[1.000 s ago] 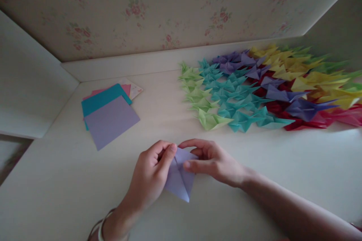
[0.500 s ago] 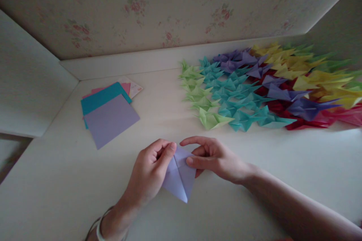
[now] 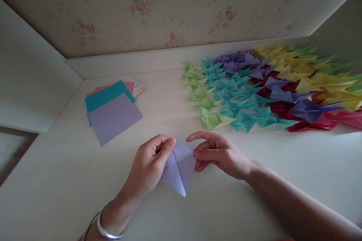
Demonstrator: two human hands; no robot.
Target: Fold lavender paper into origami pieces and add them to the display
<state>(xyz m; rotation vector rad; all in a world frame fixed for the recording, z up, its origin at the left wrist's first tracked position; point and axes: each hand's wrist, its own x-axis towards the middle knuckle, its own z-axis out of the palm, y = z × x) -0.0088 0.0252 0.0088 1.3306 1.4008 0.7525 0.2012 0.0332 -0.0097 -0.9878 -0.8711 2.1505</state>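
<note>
A folded sheet of lilac origami paper (image 3: 178,169), diamond-shaped with a crease down its middle, is held just above the white table. My left hand (image 3: 152,165) is closed on its upper left side, with the thumb near the top corner. At the right corner, my right hand (image 3: 219,154) pinches the paper between thumb and lower fingers, while its index finger reaches out away from the sheet. Parts of the paper's left side are hidden behind my left hand.
Flat sheets lie at the left: a lilac one (image 3: 115,118) over a teal one (image 3: 107,98), with pink paper beneath. Many folded paper cranes (image 3: 243,94) in green, teal, purple, red and yellow stand in rows at the right. A floral wall (image 3: 158,15) rises behind.
My right thumb has slid from the paper's face outward to its right corner. My left hand keeps its hold. The view has shifted slightly.
</note>
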